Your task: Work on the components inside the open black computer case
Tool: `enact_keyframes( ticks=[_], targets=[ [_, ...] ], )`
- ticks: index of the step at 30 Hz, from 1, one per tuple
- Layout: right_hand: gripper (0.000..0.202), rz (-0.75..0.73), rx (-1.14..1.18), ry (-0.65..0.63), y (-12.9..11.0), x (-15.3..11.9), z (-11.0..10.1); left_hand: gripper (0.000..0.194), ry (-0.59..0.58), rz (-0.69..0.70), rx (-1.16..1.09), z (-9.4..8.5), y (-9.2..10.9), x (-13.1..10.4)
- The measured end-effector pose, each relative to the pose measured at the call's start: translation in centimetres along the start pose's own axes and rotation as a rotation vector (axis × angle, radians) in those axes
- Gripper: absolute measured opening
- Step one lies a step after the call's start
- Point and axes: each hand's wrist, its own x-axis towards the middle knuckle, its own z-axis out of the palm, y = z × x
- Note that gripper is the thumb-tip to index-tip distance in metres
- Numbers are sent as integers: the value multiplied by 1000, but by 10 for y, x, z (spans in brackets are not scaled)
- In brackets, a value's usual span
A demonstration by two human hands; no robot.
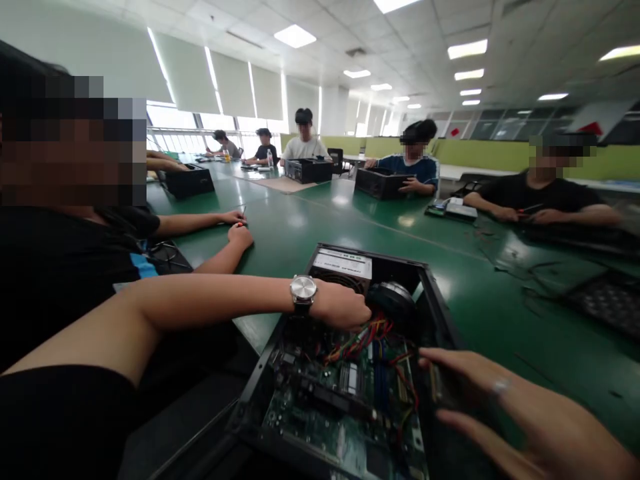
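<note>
Wires [373,333] in red, yellow and blue lie bunched inside the open computer case [435,293] on the green table [480,300], and our left hand [345,308], a wristwatch [303,291] on its wrist, rests on them with fingers curled, though we cannot tell whether they grip. Our right hand [525,407] touches the case's right wall, fingers spread open, beside the motherboard [340,407]
</note>
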Motion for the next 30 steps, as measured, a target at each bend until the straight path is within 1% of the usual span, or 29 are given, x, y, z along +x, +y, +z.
enact_keyframes(
  ticks=[2, 3, 4, 7, 9, 11, 13, 14, 16, 18, 19, 20, 21, 23, 25, 27, 30],
  targets=[
    [39, -211, -57, -193, -26, 29, 9, 23, -58, -23, 0, -2, 0, -10],
    [38, -263, -84, -254, -35, 44, 15, 24, -78, -44, 3, -3, -2, -16],
    [36, -283, -130, -313, -43, 61, 23, 24, -92, -64, 9, -2, -4, -22],
    [28, -240, -377, -484, -53, 106, 52, 22, -114, -83, 37, 3, -8, -44],
    [26, -211, -499, -554, -53, 129, 75, 21, -128, -47, 44, 2, -8, -60],
    [28, -200, -539, -602, -50, 145, 97, 24, -101, 34, 43, -7, -8, -73],
    [32, -196, -546, -640, -46, 152, 112, 26, -8, 108, 68, -22, -9, -77],
    [33, -201, -549, -651, -44, 153, 117, 25, 69, 130, 100, -30, -9, -72],
    [35, -209, -556, -650, -44, 152, 121, 21, 271, 169, 201, -42, -9, -51],
    [35, -197, -570, -635, -47, 148, 119, 20, 471, 230, 314, -45, -6, -14],
    [35, -183, -580, -629, -49, 145, 117, 22, 534, 254, 356, -44, -4, 8],
    [36, -166, -590, -624, -52, 142, 114, 24, 564, 261, 385, -40, -1, 29],
    [38, -150, -601, -621, -56, 140, 111, 26, 564, 249, 399, -35, 1, 49],
    [42, -123, -621, -620, -63, 134, 106, 25, 512, 195, 401, -25, 4, 81],
    [44, -116, -630, -610, -71, 128, 102, 21, 468, 155, 399, -17, 4, 99],
    [46, -125, -634, -585, -79, 118, 96, 19, 449, 141, 404, -13, 0, 101],
    [52, -138, -639, -552, -92, 93, 83, 20, 444, 136, 412, -19, -7, 87]
  ],
)
